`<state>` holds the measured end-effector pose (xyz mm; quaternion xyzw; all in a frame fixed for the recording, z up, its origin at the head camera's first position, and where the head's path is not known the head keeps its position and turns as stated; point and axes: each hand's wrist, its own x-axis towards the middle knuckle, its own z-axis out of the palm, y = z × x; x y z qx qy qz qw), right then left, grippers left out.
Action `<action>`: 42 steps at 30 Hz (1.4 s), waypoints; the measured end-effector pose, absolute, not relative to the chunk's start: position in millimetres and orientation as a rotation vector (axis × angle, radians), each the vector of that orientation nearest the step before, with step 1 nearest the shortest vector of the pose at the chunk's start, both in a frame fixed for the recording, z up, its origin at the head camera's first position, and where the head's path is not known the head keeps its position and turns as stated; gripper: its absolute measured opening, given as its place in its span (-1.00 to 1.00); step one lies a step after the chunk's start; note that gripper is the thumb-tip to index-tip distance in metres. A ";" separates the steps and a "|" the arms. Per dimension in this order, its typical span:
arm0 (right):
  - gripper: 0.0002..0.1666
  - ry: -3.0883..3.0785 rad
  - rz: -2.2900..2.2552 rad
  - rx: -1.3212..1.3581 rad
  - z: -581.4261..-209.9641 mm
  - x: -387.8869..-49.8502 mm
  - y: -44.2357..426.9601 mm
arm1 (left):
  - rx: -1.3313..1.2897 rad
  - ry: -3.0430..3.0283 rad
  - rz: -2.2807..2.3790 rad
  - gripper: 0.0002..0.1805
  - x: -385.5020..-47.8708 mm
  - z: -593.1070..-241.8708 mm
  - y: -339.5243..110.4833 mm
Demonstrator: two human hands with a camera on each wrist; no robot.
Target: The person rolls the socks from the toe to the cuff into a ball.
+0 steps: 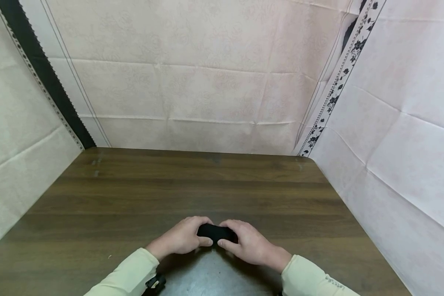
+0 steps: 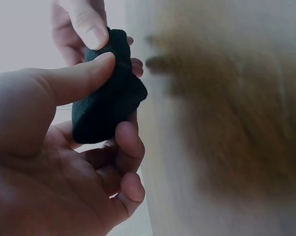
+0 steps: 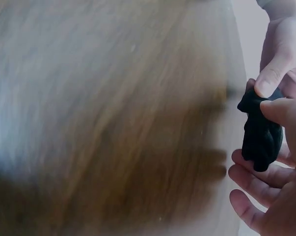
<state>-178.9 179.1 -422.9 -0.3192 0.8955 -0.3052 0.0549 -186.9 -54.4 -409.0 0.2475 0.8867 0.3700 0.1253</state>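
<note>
A small black bundle of soft cloth (image 1: 217,233), folded or rolled up, is held between both hands above the table; its exact kind cannot be told. My left hand (image 1: 186,235) grips its left end, thumb on the near side and fingers behind. From the other side my right hand (image 1: 249,242) pinches the right end in the same way. In the left wrist view the cloth (image 2: 106,96) has a loose flap on one side, and the two thumbs lie close together on it. The right wrist view shows the cloth (image 3: 261,132) bunched, with small folds at its lower end.
The brown wood-grain table (image 1: 207,185) spreads out beneath the hands. Pale patterned cloth (image 1: 192,90) hangs behind it, with more cloth (image 1: 403,135) along the right side and the left. A tiny light speck (image 1: 109,257) lies on the table at the left.
</note>
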 end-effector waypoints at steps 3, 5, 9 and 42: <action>-0.71 2.643 -1.057 -0.914 -421.4 -178.6 179.1 | 0.713 2.589 1.103 -0.67 -186.1 -409.0 -54.3; -0.72 2.624 -1.117 -0.879 -420.3 -178.2 178.9 | 0.709 2.621 1.118 -0.64 -184.8 -407.7 -53.9; -0.69 2.620 -1.197 -0.795 -417.8 -177.1 178.1 | 0.691 2.766 1.089 -0.56 -182.2 -406.4 -51.2; -0.69 2.737 -1.418 -0.595 -418.8 -177.4 168.7 | 0.630 3.318 0.782 -0.79 -179.8 -407.6 -46.4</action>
